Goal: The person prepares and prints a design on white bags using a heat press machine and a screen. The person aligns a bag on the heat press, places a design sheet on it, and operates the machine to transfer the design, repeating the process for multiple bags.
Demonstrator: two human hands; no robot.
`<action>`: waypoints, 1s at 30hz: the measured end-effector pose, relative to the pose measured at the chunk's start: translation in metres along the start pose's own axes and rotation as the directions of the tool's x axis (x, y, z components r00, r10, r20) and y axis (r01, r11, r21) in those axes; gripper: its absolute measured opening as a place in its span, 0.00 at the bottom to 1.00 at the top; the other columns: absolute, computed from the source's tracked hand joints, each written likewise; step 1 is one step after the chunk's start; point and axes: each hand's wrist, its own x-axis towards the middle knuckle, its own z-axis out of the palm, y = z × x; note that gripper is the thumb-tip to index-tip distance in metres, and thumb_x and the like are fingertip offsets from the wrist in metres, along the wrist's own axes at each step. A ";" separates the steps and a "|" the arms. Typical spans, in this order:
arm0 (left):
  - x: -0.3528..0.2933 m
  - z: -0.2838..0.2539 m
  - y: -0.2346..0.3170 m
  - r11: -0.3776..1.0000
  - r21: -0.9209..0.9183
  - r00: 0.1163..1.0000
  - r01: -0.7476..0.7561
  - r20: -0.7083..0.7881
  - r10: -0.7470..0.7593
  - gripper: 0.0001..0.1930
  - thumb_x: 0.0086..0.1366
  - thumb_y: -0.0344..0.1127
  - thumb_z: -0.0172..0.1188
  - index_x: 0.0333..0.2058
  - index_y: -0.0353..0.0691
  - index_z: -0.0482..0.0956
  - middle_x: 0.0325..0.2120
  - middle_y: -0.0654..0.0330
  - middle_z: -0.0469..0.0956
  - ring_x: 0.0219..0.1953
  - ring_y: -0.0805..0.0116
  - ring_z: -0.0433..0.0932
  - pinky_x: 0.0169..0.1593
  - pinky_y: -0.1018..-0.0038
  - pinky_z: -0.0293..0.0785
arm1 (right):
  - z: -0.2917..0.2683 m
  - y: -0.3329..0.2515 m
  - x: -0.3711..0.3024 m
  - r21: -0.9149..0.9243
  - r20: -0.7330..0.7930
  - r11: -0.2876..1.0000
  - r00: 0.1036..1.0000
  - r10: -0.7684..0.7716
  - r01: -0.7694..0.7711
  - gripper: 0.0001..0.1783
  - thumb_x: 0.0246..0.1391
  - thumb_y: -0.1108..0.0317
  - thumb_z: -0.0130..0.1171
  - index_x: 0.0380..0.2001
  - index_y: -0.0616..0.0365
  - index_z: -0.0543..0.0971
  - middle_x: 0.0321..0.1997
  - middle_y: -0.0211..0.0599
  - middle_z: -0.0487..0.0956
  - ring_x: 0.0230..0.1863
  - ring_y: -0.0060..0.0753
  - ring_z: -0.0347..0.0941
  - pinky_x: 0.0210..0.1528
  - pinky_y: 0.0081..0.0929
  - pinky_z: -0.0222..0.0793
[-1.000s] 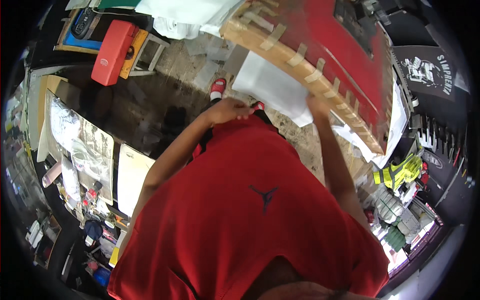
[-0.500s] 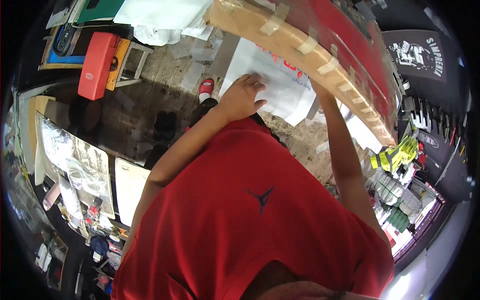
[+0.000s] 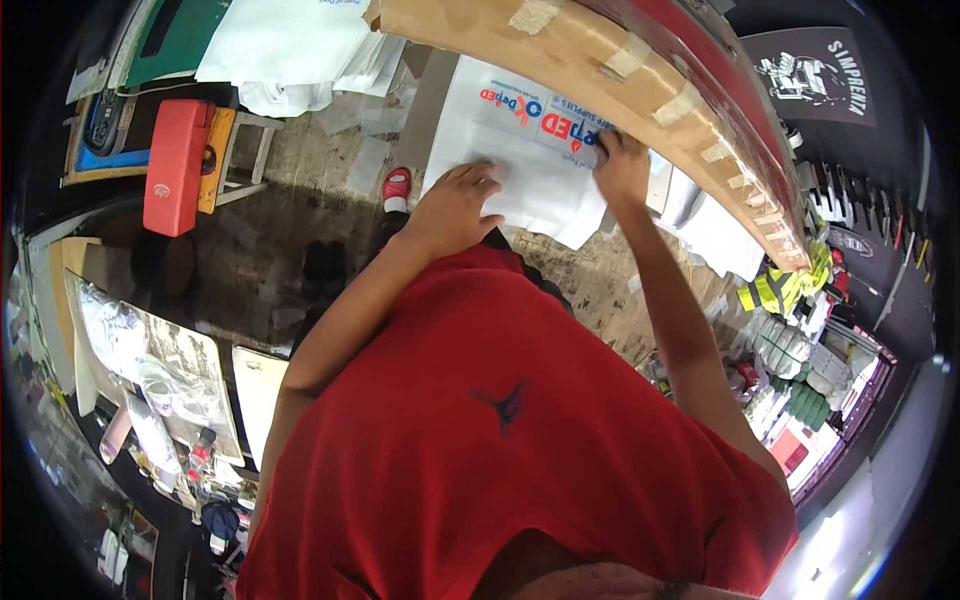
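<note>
A white sheet or flat bag (image 3: 530, 190) with red and blue print lies on a grey board (image 3: 428, 115) in front of me. Over its near left part is my left hand (image 3: 455, 205), fingers slightly bent and thumb apart, holding nothing. At the sheet's right edge, my right hand (image 3: 622, 165) has its fingers curled down; a dark patch at the fingertips hides what they grip, if anything. A large red-topped frame (image 3: 690, 45) with a brown, taped border (image 3: 570, 55) slants across just beyond the sheet and covers its far right part.
White sheets (image 3: 290, 50) are piled at the far left. A red box (image 3: 178, 165) rests by a wooden stool (image 3: 245, 155) on the left. More white sheets (image 3: 715, 235) lie under the frame's right end, near a yellow-green vest (image 3: 790, 285). Tools hang on the right wall.
My right hand has come out from under the frame border to the sheet's right edge. More print now shows. My left hand stays over the sheet as the view shifts.
</note>
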 end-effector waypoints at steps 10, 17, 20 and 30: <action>-0.002 -0.021 -0.002 0.995 -0.027 0.956 0.099 0.280 -0.088 0.23 0.62 0.46 0.65 0.52 0.39 0.78 0.55 0.49 0.76 0.59 0.51 0.74 0.62 0.60 0.70 | 0.027 -0.174 0.019 0.125 -0.121 0.928 0.934 -0.336 0.350 0.19 0.44 0.69 0.58 0.42 0.45 0.82 0.48 0.42 0.76 0.52 0.52 0.68 0.55 0.52 0.64; 0.001 -0.054 -0.014 0.997 -0.061 0.861 0.055 0.509 -0.016 0.22 0.64 0.46 0.65 0.50 0.38 0.79 0.49 0.50 0.79 0.54 0.53 0.77 0.57 0.61 0.74 | 0.013 -0.075 -0.013 0.066 0.007 0.965 0.967 -0.255 0.254 0.17 0.44 0.71 0.59 0.40 0.45 0.82 0.43 0.41 0.77 0.50 0.49 0.69 0.52 0.54 0.66; -0.001 -0.061 -0.027 0.980 -0.133 0.917 0.148 0.389 -0.085 0.22 0.64 0.46 0.65 0.50 0.37 0.78 0.48 0.51 0.80 0.49 0.55 0.79 0.54 0.63 0.75 | -0.022 -0.029 -0.033 0.029 0.179 0.999 0.983 -0.036 0.031 0.19 0.41 0.72 0.61 0.41 0.45 0.82 0.45 0.41 0.77 0.50 0.49 0.69 0.53 0.53 0.66; -0.002 -0.051 -0.020 0.938 -0.320 0.944 0.138 0.328 -0.027 0.20 0.64 0.43 0.67 0.49 0.38 0.79 0.43 0.53 0.81 0.41 0.59 0.80 0.48 0.66 0.76 | 0.013 -0.164 0.076 0.009 -0.048 0.916 0.915 -0.401 0.401 0.14 0.47 0.69 0.58 0.40 0.47 0.80 0.43 0.41 0.77 0.50 0.50 0.68 0.47 0.52 0.66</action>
